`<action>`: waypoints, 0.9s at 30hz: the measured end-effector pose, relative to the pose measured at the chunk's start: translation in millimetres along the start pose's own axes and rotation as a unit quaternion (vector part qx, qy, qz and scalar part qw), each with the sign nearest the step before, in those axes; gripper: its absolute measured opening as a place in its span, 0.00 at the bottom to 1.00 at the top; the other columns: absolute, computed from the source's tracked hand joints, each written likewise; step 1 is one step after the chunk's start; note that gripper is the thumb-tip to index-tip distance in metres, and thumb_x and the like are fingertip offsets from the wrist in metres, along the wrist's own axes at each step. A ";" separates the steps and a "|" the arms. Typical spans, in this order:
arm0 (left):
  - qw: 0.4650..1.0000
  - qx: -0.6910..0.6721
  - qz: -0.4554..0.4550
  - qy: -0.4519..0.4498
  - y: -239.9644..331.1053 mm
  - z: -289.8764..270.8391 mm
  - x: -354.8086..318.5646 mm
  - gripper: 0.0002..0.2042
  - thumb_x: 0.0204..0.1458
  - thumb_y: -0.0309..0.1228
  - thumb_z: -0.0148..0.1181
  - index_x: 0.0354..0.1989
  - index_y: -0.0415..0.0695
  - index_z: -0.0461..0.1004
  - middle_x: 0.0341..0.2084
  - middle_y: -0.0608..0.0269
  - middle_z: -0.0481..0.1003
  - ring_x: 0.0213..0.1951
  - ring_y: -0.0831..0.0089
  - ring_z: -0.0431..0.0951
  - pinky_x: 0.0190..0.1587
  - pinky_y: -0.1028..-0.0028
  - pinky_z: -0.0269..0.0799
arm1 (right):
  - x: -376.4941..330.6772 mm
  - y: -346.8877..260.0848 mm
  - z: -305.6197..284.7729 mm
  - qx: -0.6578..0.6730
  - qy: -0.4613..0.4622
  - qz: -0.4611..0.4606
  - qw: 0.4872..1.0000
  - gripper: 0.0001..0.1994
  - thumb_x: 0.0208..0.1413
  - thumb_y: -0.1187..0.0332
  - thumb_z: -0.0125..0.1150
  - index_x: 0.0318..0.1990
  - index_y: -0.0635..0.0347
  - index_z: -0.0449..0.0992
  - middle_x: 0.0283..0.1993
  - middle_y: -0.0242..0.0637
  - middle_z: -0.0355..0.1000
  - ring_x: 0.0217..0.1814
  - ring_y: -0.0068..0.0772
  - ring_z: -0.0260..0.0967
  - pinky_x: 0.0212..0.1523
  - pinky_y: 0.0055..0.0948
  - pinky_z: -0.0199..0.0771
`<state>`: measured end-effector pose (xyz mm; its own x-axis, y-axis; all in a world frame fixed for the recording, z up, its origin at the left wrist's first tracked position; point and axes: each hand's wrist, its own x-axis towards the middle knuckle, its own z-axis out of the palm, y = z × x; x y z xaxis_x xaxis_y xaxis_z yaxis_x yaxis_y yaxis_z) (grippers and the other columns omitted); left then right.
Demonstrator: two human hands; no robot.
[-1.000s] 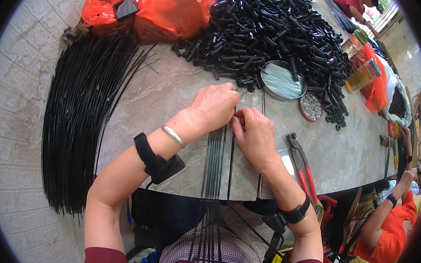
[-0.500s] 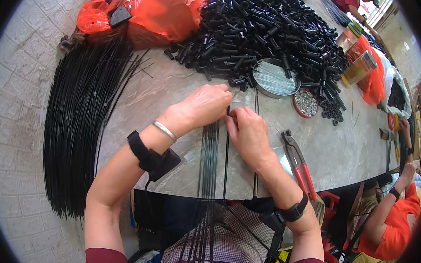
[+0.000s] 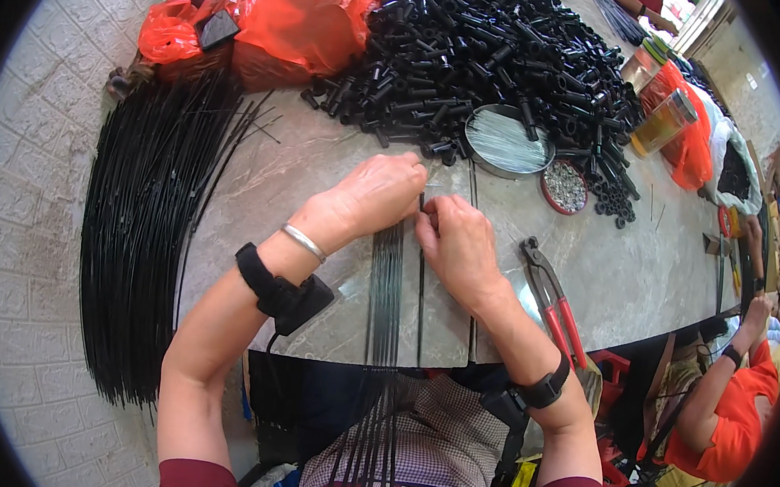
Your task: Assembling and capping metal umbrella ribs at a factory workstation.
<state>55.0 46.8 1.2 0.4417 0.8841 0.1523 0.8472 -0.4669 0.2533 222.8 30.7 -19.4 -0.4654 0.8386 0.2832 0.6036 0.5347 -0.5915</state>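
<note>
Both of my hands are close together above the middle of the table. My left hand (image 3: 377, 191) has its fingers curled closed over the far ends of a row of thin black rods (image 3: 387, 289); what its fingertips hold is hidden. Just right of it, my right hand (image 3: 456, 245) pinches the upper part of a single black rod (image 3: 420, 309), which lies toward me on the table. The row of rods runs over the table's near edge onto my lap. Red-handled cutters (image 3: 553, 300) rest to the right of my right forearm.
Ahead is a large heap of black tubes (image 3: 475, 59). A round tin (image 3: 514, 173) of thin pale wires and a red dish (image 3: 562, 210) of small metallic pieces stand before it. More black rods (image 3: 141, 244) lie left, below red bags (image 3: 301, 34). A co-worker (image 3: 722, 411) sits right.
My hands stay nearly in place, with only a slight shift at the fingers. The view has moved a little. The co-worker's hand at the right has shifted slightly.
</note>
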 end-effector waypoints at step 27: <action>1.000 -0.013 -0.001 0.013 -1.7 1.6 -1.5 0.05 0.47 0.25 0.53 0.24 0.36 0.70 0.27 0.50 0.70 0.33 0.51 0.74 0.37 0.58 0.71 | -3.9 -5.9 -1.3 -0.033 0.005 0.011 0.999 0.06 0.52 0.68 0.58 0.34 0.61 0.74 0.34 0.42 0.70 0.38 0.45 0.71 0.37 0.40 0.72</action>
<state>53.4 46.3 -1.0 0.4321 0.8845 0.1758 0.8402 -0.4657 0.2779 221.9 24.3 -16.0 -0.4455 0.8509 0.2782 0.6551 0.5217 -0.5465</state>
